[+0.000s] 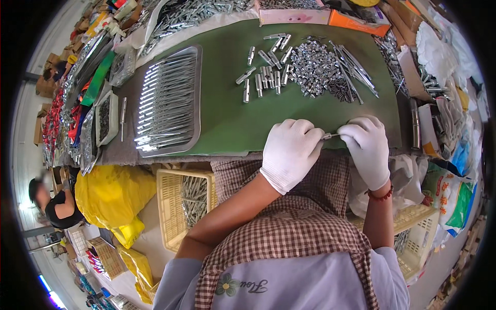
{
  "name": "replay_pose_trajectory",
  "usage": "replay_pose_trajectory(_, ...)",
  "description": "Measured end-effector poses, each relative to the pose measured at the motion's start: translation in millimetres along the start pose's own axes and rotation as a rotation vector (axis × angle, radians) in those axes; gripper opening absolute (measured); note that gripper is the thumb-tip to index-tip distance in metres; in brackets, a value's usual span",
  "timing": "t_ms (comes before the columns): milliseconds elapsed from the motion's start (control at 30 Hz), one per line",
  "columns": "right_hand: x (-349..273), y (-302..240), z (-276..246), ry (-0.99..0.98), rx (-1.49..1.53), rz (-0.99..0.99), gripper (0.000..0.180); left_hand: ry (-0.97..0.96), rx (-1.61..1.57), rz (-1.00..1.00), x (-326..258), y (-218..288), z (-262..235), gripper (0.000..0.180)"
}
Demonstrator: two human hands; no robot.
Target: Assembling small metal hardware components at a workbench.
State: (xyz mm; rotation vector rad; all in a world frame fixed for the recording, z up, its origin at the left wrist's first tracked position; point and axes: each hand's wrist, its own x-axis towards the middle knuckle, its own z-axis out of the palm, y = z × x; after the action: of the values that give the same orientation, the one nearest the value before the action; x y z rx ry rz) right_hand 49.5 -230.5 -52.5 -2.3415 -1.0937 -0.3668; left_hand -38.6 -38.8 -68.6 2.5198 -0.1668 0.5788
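Note:
Both my hands wear white gloves and meet close together over the near edge of the green work mat (227, 98). My left hand (292, 152) is closed, thumb and fingers pinching a small shiny metal collar (327, 136). From the collar a thin metal pin (335, 135) runs to the fingertips of my right hand (366, 147), which is closed on its end. Beyond the hands lies a heap of small silver collars (312, 67). Small dark screws (340, 91) and long pointed metal rods (359, 70) border it on the right, several metal sleeves (266, 76) on the left.
To the left, a metal tray (197, 103) holds rows of thin rods with thick silver ends. A single rod (123, 119) lies beside it, near a white bin (112, 129) of small dark parts. Yellowish crates (161, 206) stand below the table. Another person (62, 206) is far left.

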Motion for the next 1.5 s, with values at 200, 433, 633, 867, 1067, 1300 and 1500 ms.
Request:
replay_pose_trajectory(200,12.6,3.1,-4.7,0.049,0.088,0.119,0.01,-0.007,-0.02,0.001,1.4,-1.8,-1.8,0.019)
replay_pose_trajectory(433,54.0,37.3,9.0,0.035,-0.195,0.057,0.012,0.005,-0.011,0.002,0.5,-3.6,-1.1,0.017)
replay_pose_trajectory(633,54.3,35.4,8.8,-0.01,-0.315,-0.026,0.012,0.031,-0.025,0.005,-0.7,-2.7,1.4,0.015)
replay_pose_trajectory(867,42.6,20.7,4.5,0.052,-0.206,-0.047,0.013,0.013,-0.009,-0.001,-1.5,-4.5,0.8,0.015)
replay_pose_trajectory(1067,20.9,-13.4,-9.9,-0.083,0.005,-0.076,0.015,0.007,-0.007,0.001,-1.1,-4.2,0.0,0.016)
replay_pose_trajectory(1300,20.5,-22.2,-3.0,-0.105,0.128,-0.004,0.021,-0.004,-0.005,0.016,0.0,-3.9,0.4,0.017)
replay_pose_trajectory(1500,34.0,-41.0,-4.3,-0.186,-0.206,-0.295,0.013,-0.004,-0.003,0.028,-1.3,-4.7,0.2,0.019)
